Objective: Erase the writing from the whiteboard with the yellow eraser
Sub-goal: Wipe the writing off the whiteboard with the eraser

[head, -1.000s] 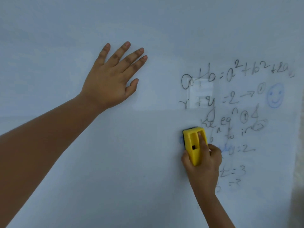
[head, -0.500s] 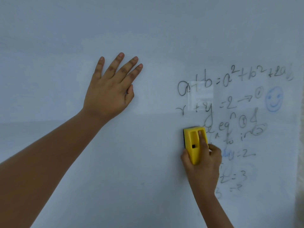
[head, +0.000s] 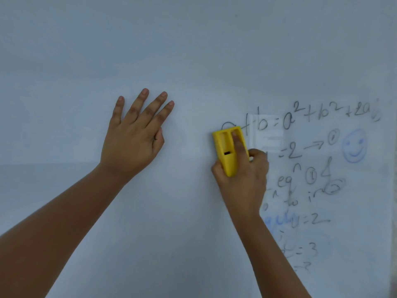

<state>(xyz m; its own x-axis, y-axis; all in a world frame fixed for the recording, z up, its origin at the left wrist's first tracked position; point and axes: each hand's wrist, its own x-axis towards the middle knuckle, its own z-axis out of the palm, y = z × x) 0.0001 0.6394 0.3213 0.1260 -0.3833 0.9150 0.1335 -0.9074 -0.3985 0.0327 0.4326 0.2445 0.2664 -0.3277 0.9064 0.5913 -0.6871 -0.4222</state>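
Note:
My right hand [head: 242, 181] grips the yellow eraser [head: 225, 151] and presses it flat on the whiteboard [head: 193, 50], one finger lying along its top groove. The eraser covers the left end of the top two lines of black writing [head: 300, 119]. More equations, some smeared, and a blue smiley face [head: 354, 146] run down the board's right side. My left hand [head: 133, 138] rests flat on the bare board to the left, fingers apart, holding nothing.
A bright rectangular reflection [head: 266, 138] sits on the board just right of the eraser. Blue smudges [head: 300, 244] mark the lower right. The board's right edge [head: 393, 190] meets a darker strip.
My right hand has slid the eraser up from the third line to the left end of the top two lines. The start of the second line is now covered. My left hand's fingers drew closer together.

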